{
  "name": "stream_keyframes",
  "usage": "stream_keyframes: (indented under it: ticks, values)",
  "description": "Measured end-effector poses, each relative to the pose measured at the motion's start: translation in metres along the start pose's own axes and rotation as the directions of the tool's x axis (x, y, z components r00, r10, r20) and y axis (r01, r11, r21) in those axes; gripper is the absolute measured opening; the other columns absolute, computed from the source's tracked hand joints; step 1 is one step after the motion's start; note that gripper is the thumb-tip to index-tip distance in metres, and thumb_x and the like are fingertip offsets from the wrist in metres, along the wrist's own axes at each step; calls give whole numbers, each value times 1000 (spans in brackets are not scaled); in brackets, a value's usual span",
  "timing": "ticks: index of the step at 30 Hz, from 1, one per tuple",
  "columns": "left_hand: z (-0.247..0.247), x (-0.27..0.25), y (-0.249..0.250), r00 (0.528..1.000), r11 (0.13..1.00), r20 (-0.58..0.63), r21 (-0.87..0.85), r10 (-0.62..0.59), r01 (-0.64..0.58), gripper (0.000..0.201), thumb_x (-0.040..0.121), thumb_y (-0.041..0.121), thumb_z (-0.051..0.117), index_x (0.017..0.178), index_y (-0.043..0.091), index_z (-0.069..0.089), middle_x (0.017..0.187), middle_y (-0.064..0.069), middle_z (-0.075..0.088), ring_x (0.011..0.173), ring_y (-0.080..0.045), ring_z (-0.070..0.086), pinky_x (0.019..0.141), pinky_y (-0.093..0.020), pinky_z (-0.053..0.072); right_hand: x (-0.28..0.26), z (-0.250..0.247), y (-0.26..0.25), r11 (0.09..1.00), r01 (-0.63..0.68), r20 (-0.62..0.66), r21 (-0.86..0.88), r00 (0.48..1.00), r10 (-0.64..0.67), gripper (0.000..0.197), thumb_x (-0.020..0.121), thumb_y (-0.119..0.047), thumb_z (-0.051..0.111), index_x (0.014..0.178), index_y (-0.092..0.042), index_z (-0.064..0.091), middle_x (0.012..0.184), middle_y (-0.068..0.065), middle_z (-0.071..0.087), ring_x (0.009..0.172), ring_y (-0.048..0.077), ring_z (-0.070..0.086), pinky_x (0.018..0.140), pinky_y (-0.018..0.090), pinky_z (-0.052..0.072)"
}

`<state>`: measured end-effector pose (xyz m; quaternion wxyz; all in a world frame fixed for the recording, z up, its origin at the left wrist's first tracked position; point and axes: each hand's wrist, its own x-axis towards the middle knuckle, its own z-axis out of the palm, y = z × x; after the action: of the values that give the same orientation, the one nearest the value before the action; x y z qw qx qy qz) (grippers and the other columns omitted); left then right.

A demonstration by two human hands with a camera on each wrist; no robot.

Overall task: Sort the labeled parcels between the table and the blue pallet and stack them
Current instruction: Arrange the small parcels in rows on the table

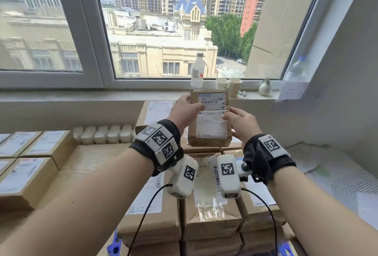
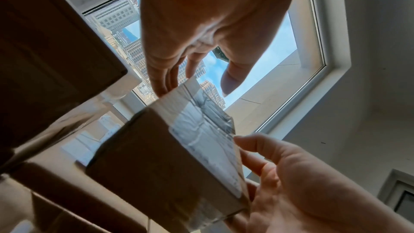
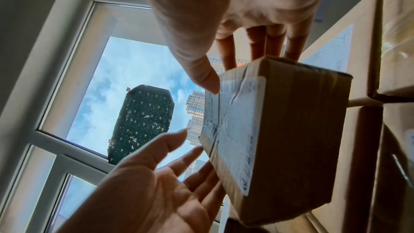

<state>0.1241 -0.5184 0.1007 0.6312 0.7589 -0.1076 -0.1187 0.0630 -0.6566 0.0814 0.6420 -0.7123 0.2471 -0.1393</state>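
Observation:
I hold a small brown parcel [image 1: 210, 121] with a white shipping label upright at chest height, label facing me, in front of the window sill. My left hand [image 1: 187, 110] holds its upper left edge, fingers behind and thumb across the label. My right hand [image 1: 238, 121] grips the right edge, thumb on the label. In the left wrist view the parcel [image 2: 179, 157] lies between both hands. In the right wrist view my thumb tip presses the parcel [image 3: 280, 121] at its label corner. More labeled parcels [image 1: 210, 214] are stacked below on the blue pallet [image 1: 114, 249].
Several labeled parcels [image 1: 26, 174] lie on the wooden table [image 1: 88, 159] at the left. A large box [image 1: 159, 112] stands behind the stack. On the sill are a water bottle [image 1: 197, 71], paper cups [image 1: 229, 86] and a small vase [image 1: 264, 89]. A white wall is close on the right.

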Motion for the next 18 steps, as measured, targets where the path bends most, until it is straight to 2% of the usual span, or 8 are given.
stream_keyframes:
  ticks: [2, 4, 6, 8, 10, 13, 16, 18]
  values:
    - [4, 4, 0, 1000, 1000, 17, 23, -22, 22, 48, 88, 16, 61, 133, 10, 46, 122, -7, 61, 106, -23, 61, 84, -35, 54, 10, 1, 7, 999, -13, 36, -39, 999, 14, 44, 72, -20, 64, 115, -23, 64, 109, -1, 70, 102, 18, 65, 96, 43, 50]
    - [7, 7, -1, 999, 997, 28, 68, -38, 36, 54, 85, 20, 62, 135, 10, 46, 129, -7, 58, 111, -24, 59, 96, -40, 50, 20, 2, 11, 997, -20, 53, -68, 998, 24, 45, 68, -20, 65, 113, -26, 65, 106, -2, 71, 102, 18, 65, 97, 43, 50]
    - [9, 9, -1, 999, 991, 4, 128, -34, 33, 62, 86, 21, 62, 143, 9, 39, 138, -6, 49, 122, -25, 51, 102, -35, 42, 27, 2, 12, 993, -18, 66, -118, 997, 26, 52, 71, -16, 66, 123, -22, 62, 107, 0, 68, 101, 19, 64, 96, 42, 50]
    - [6, 12, -2, 998, 984, -68, 177, 17, -5, 61, 89, 19, 61, 144, 9, 37, 142, -8, 46, 127, -24, 47, 100, -32, 38, 28, 3, 14, 984, -6, 83, -176, 996, 21, 54, 75, -11, 63, 128, -20, 58, 111, 4, 65, 101, 22, 64, 95, 42, 51]
    - [-2, 15, -2, 984, 976, -154, 211, 85, -51, 56, 90, 19, 59, 143, 13, 41, 144, -6, 45, 127, -20, 47, 98, -31, 38, 32, 5, 16, 977, 6, 89, -211, 996, 13, 54, 78, -13, 60, 132, -19, 55, 123, 4, 60, 107, 23, 61, 98, 42, 48]
    - [-25, 18, -6, 952, 966, -280, 253, 127, -55, 52, 91, 19, 56, 141, 18, 44, 143, -1, 43, 114, -13, 52, 90, -23, 41, 37, 13, 19, 969, 15, 78, -246, 997, 4, 59, 86, -19, 55, 143, -20, 41, 139, 2, 49, 123, 22, 50, 104, 34, 40]
    - [-51, 23, -18, 912, 956, -403, 290, 80, 45, 53, 88, 23, 57, 140, 19, 45, 144, -8, 44, 130, -24, 43, 108, -39, 37, 38, 24, 22, 975, 31, 82, -220, 997, -14, 61, 88, -20, 50, 147, -21, 33, 143, 1, 47, 124, 22, 49, 107, 39, 39]
    - [-65, 24, -26, 887, 944, -462, 301, 21, 135, 56, 87, 26, 58, 141, 18, 43, 144, -10, 43, 131, -28, 41, 109, -44, 36, 40, 29, 23, 973, 34, 77, -228, 997, -17, 61, 89, -21, 49, 147, -22, 32, 140, -2, 48, 123, 22, 49, 106, 41, 39]
